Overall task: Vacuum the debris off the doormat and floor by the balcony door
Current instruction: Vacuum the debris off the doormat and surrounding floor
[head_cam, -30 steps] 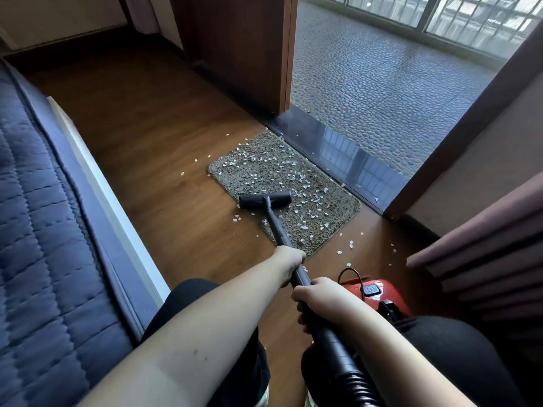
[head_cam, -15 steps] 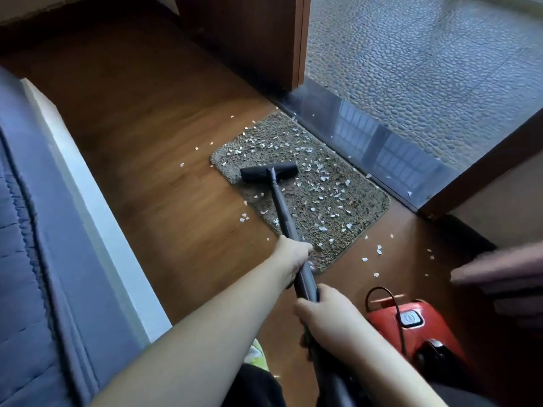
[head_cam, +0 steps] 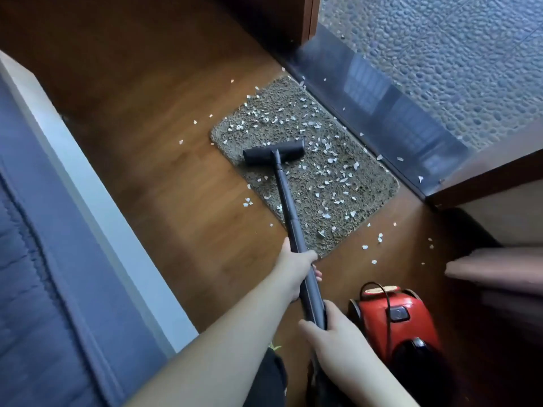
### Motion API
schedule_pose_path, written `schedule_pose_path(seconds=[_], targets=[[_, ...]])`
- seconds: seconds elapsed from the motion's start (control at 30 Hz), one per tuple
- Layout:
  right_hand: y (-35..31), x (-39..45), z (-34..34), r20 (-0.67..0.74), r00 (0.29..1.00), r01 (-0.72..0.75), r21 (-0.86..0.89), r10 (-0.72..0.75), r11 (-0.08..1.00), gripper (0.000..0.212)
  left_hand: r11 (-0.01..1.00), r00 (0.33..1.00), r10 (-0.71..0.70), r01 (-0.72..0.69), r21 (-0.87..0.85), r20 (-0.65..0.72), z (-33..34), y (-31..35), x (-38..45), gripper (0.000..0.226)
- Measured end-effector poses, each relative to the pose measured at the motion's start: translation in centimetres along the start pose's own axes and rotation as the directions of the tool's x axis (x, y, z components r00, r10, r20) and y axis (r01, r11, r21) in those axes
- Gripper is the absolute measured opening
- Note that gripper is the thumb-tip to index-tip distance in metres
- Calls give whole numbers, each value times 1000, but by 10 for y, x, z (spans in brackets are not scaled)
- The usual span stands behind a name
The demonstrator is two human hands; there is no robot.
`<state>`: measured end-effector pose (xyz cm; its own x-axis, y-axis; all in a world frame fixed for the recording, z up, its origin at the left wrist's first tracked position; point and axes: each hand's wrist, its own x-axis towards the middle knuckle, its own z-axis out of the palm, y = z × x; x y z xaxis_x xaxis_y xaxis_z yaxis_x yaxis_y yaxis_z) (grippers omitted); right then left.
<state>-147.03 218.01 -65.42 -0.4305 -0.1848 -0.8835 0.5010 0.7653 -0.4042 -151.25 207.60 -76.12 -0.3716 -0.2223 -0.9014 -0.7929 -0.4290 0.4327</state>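
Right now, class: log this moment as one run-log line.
left hand: grips wand | right hand: grips wand | nozzle: on doormat | debris: remains

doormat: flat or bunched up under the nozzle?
Flat. The doormat lies spread on the wood floor, edges and corners down, with the nozzle resting on its near-left part.

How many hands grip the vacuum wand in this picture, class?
2. The left hand grips the vacuum wand higher up, near the doormat edge; the right hand grips it lower, beside the red vacuum cleaner.
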Motion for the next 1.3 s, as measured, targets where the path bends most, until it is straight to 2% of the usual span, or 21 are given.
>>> schedule_pose_path(seconds=[0.07,0.13,0.27,0.4,0.53,0.63,0.73,0.83,0.97,1.07,1.2,1.3], targets=[[-15,-10,-9,-19,1000,2,17,-2,1000,15,1000,1000,-19,20,-12,13,1,15,-14,51],[-28,-15,-18,-23,1000,-10,-2,10,1000,15,999,999,-47,47,-24,16,2,27,-25,38],[-43,-18,-36,9,999,-45,25,45,999,10,991,991,-121,124,-53,58,10,35,-47,50],[-48,-29,-50,16,998,-68,16,67,998,21,986,987,-149,153,-60,65,20,33,-66,73],[-41,-46,-67,6,1000,-24,-68,25,997,15,984,984,-176,177,-32,25,41,32,-79,75],[-24,-64,-82,-4,999,-45,-120,44,992,27,984,984,-180,180,-6,0,64,23,-98,80],[-1,-91,-99,-9,997,-78,-129,77,989,20,984,983,-180,181,-12,33,82,12,-119,78],[17,-121,-113,26,990,-134,-104,137,986,23,977,975,-213,213,-5,64,97,5,-126,75],[39,-154,-118,42,984,-168,-123,174,978,24,968,971,-239,236,82,28,112,-4,-121,65],[51,-172,-114,51,981,-178,-166,189,970,32,957,966,-257,255,142,-2,115,-20,-122,63],[72,-185,-102,79,971,-207,-202,227,957,51,938,963,-263,268,221,-52,113,-44,-120,47],[86,-185,-94,92,953,-268,-187,289,945,59,918,958,-281,286,274,-57,114,-61,-115,49]])
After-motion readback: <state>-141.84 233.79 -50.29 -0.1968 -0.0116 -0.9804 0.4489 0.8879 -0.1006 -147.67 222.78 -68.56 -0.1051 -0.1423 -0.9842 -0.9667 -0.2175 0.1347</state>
